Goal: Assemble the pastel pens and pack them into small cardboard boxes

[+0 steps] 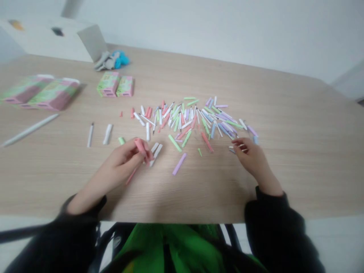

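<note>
On the surface point(284, 113), the left hand point(125, 157) pinches a pink pen piece point(141, 148) shut between its fingertips. The pile point(193, 119) lies between the hands. The right hand point(250, 155) closes loosely on a thin white part point(237, 146); a careless sweep could scatter loose pieces.

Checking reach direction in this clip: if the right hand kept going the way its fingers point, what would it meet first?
The right hand points up-left toward the scattered pile of pen parts; its fingertips already touch white pieces at the pile's edge, so probably those first.
</note>
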Demonstrator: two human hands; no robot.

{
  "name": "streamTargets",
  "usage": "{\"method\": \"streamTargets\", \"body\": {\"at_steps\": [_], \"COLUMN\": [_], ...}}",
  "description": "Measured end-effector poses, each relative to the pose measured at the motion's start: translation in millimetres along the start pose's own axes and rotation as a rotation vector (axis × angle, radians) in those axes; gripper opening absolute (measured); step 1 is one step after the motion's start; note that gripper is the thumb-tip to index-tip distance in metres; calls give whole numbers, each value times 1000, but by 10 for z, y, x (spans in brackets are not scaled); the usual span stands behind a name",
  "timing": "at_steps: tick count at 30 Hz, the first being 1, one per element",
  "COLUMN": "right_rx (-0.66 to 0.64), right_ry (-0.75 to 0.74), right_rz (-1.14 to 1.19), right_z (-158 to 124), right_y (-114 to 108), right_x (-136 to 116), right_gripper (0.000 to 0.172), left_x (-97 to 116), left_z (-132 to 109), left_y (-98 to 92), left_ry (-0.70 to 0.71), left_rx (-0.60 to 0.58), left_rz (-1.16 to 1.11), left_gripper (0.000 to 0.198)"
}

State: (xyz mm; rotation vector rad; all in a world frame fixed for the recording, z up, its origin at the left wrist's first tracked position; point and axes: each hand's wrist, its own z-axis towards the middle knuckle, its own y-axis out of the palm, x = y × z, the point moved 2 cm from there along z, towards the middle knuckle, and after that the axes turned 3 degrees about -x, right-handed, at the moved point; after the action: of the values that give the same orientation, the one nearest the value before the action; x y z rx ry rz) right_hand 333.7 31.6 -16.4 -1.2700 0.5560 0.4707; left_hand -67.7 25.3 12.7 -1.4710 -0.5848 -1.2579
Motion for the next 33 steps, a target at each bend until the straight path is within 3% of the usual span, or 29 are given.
{"method": "streamTargets", "body": {"at_steps": [4,9,13,17,21,24,28,33], "right_rx": [14,-79,-157,-139,-135,-202,-369,-580], "right_ry": [-72,-177,-165,-196,-207,-218,-160,-62], "right_rz": [-99,-120,-98,-75,84,339,842,1119], "right_z": [43,144,255,305,246,124,-30,-115], "right_y": [-136,-31,132,171,112,167,425,766], "right_x": [329,449,498,445,101,-351,-904,-1187], "right_gripper": [23,17,13,11,11,8,19,39], "left_x": [118,160,86,1,-19,35,97,86], "left_z": [260,482,542,556,539,500,440,378], "left_y": [295,514,598,591,612,704,811,800], "left_ry": [-30,-32,-79,-167,-225,-202,-143,-121], "left_rx": [-37,-48,-49,33,84,14,-62,-52], "left_rz": [-65,-3,-11,-69,-196,-261,-320,-439], "left_gripper": [27,33,28,12,12,17,22,30]}}
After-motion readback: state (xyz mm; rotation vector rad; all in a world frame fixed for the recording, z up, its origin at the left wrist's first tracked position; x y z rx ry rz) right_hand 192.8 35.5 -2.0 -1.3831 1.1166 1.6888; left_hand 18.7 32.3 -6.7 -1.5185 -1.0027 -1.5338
